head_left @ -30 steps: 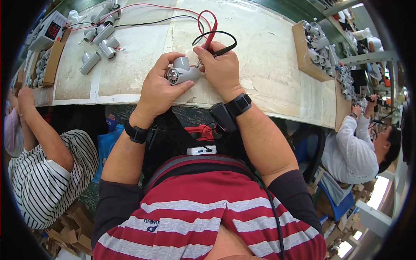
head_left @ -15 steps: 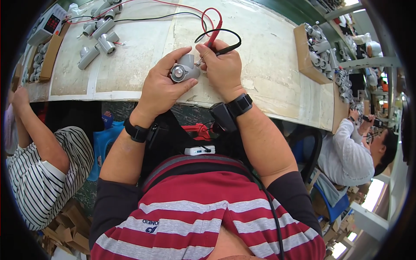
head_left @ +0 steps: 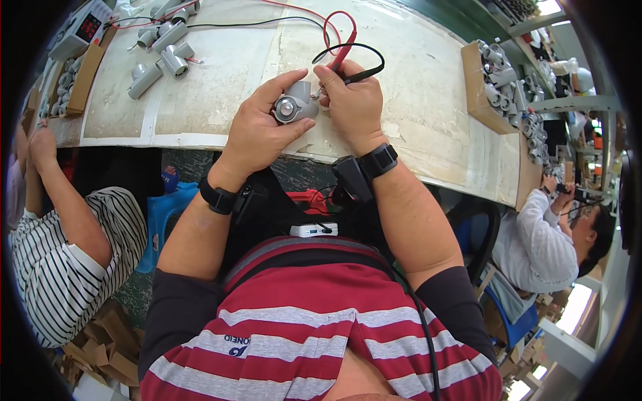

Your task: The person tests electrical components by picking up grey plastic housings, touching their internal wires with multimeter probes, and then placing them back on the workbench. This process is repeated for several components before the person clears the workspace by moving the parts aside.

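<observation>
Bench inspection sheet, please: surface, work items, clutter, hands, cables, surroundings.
Surface: pale tabletop, stained and worn.
Work items: grey tubular part, round end facing up; red probe and black probe beside it, tip contact too small to tell.
Clutter: loose grey parts at far left; left cardboard box and right cardboard box hold similar parts.
Hands: left hand holds the part; right hand grips both probes.
Cables: red lead and black lead loop above the right hand; leads run toward the display unit.
Surroundings: one seated person left, another right.
</observation>
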A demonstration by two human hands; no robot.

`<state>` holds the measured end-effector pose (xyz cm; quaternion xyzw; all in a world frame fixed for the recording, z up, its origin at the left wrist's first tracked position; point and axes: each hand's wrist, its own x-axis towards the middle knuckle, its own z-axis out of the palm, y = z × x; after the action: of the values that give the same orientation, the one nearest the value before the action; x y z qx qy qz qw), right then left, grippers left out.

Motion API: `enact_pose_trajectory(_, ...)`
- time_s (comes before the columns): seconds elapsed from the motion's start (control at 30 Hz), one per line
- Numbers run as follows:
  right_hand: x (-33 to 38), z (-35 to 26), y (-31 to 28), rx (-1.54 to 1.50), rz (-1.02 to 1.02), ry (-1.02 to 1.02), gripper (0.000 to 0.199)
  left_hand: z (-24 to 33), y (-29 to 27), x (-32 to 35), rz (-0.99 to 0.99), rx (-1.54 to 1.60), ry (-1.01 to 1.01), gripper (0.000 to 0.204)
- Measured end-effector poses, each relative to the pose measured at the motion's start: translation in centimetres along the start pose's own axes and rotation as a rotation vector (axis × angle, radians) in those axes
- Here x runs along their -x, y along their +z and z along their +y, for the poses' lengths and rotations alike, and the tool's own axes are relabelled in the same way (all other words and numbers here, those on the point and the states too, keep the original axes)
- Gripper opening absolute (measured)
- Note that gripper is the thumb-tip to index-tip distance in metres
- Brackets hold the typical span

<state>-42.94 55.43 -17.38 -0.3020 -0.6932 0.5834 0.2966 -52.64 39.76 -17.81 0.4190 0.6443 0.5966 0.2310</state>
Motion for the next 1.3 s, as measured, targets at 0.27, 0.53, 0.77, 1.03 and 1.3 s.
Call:
enact_pose_trajectory(0.27,-0.5,1.7,0.6,-0.027,0.065,-0.226,0.015,-1.1,0.2,0.0,0.0,-0.132,0.015,0.076)
enact_pose_trajectory(0.53,-0.3,1.5,0.2,-0.068,0.088,-0.223,0.014,-2.4,0.4,0.2,0.143,0.093,-0.077,0.061)
enact_pose_trajectory(0.77,-0.7,2.5,0.9,-0.019,0.132,-0.275,0.017,-1.8,2.4,-1.2,0.318,0.17,-0.122,0.052)
enact_pose_trajectory(1.03,-3.5,8.1,1.0,0.772,0.115,-0.863,0.017,-1.3,3.2,-2.7,0.286,0.089,-0.042,0.038)
enact_pose_trajectory(1.3,-1.3,0.5,-3.0,-0.416,0.048,0.169,0.019,-0.2,-6.7,-3.1,0.471,-0.497,-0.099,0.05)
